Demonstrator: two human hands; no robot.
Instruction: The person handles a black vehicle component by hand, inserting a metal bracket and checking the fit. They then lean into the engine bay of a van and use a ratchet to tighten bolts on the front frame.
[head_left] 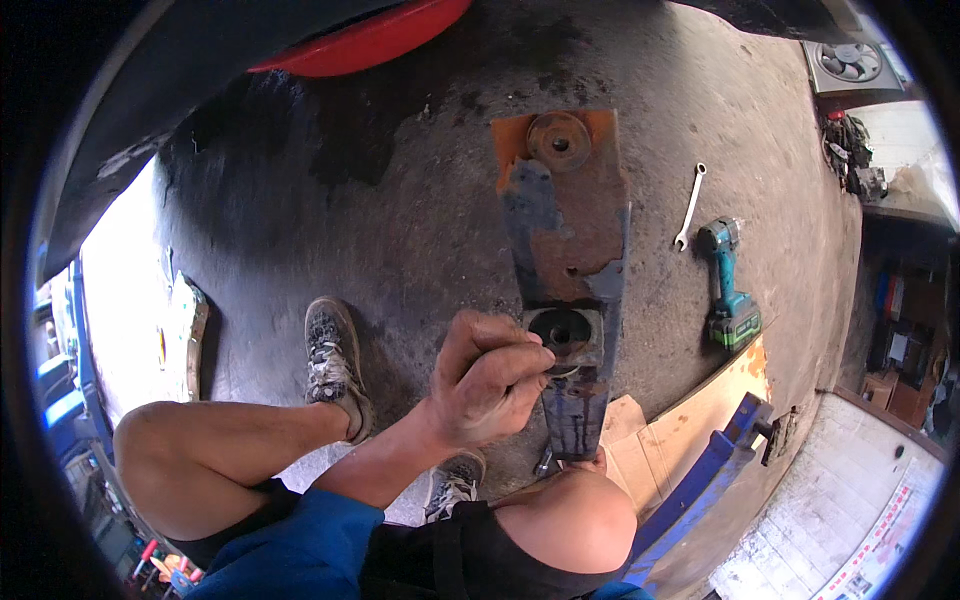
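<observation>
Wrench, drill beside bracket

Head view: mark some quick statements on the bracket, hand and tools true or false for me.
1. The left hand is closed at the round socket of the rusty bracket. True.
2. The wrench lies on the bracket. False: it lies on the floor, right of the bracket.
3. The green drill lies on the floor beside the wrench. True.
4. The right hand holds the drill. False: only fingertips show at the bracket's near end, behind the knee.
5. The bracket is freshly painted all over. False: much is rust and flaking paint.
</observation>
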